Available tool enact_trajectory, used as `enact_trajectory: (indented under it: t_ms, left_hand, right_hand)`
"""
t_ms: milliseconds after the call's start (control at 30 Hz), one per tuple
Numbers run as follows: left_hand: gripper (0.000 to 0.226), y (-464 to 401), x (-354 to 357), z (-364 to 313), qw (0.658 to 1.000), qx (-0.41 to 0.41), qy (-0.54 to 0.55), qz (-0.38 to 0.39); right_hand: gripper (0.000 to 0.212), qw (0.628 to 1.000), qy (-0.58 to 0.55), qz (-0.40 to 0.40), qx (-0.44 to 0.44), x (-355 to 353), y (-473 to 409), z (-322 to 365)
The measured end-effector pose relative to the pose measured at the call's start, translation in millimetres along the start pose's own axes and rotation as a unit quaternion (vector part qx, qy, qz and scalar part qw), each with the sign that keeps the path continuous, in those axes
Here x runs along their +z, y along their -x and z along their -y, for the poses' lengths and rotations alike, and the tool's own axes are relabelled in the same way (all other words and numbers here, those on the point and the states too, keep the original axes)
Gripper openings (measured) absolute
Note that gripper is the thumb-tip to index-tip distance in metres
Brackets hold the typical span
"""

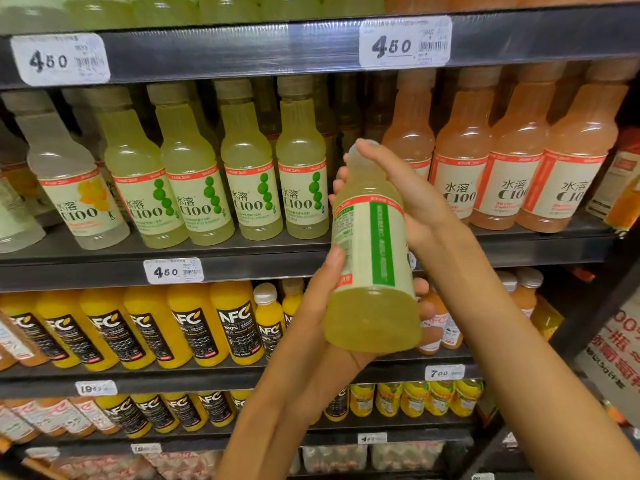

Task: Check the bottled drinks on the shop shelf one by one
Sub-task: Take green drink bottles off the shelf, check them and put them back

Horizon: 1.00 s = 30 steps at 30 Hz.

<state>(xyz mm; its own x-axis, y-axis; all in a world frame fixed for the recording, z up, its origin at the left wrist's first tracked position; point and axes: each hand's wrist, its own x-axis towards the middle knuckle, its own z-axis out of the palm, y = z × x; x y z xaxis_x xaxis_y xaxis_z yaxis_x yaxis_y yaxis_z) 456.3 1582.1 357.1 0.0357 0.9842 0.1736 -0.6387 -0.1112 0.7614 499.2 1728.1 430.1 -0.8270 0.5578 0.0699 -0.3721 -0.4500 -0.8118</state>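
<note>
Both hands grip one bottle (372,271) of pale green drink in front of the shelf (242,252): left hand (322,306) curled round its base, right hand (398,192) curled round its neck. Behind it in the front row: four green bottles (249,188), four orange bottles (512,168), full.

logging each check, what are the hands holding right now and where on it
A pale green C100 bottle: left hand cups its base, right hand grips its neck and cap.

We see a pale green bottle (372,271) tilted, label's back toward us, lifted off the shelf (242,258), just beside the green row (221,174).
</note>
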Motion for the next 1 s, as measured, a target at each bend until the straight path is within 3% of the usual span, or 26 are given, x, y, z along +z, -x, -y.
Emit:
enact_trajectory:
  t_ms: [133,233,367,500,567,633,700,867,1000]
  left_hand:
    - [0.072,-4.5,6.0,-10.5,0.999,-0.004,0.049,0.007]
    - [0.077,-4.2,9.8,-14.1,0.998,-0.01,0.063,-0.015]
    - [0.074,-2.8,10.5,-14.0,0.998,-0.002,0.061,-0.01]
    - [0.061,5.2,2.3,-3.6,1.0,0.003,0.023,-0.005]
    - [0.067,7.9,-3.5,-1.1,0.998,-0.001,-0.044,-0.036]
    - [0.07,8.2,-9.0,-2.8,0.979,-0.003,-0.181,-0.094]
    - [0.058,7.7,-11.5,-5.0,0.949,0.007,-0.29,-0.122]
    - [0.05,4.8,-10.0,-0.5,0.919,0.097,-0.354,-0.145]
    - [0.054,-3.6,-16.8,5.5,0.883,0.174,-0.394,-0.188]
  right_hand:
    - [0.028,0.995,0.009,-0.039,0.088,-12.9,-5.6,-7.2]
    - [0.044,0.993,0.058,-0.044,0.093,-17.5,-8.0,-11.5]
    - [0.032,0.995,0.015,-0.04,0.089,-13.4,-6.5,-8.4]
    - [0.027,0.999,-0.009,-0.035,0.007,-4.9,-2.4,-0.5]
    - [0.018,0.998,0.02,-0.011,-0.052,-0.6,2.0,4.6]
    - [0.013,0.992,0.055,0.011,-0.109,2.4,7.9,8.8]
    - [0.013,0.983,0.09,0.038,-0.158,5.8,13.7,10.9]
    - [0.035,0.94,0.245,0.031,-0.236,11.2,24.9,10.7]
    - [0.033,0.914,0.306,0.065,-0.258,8.8,40.8,2.0]
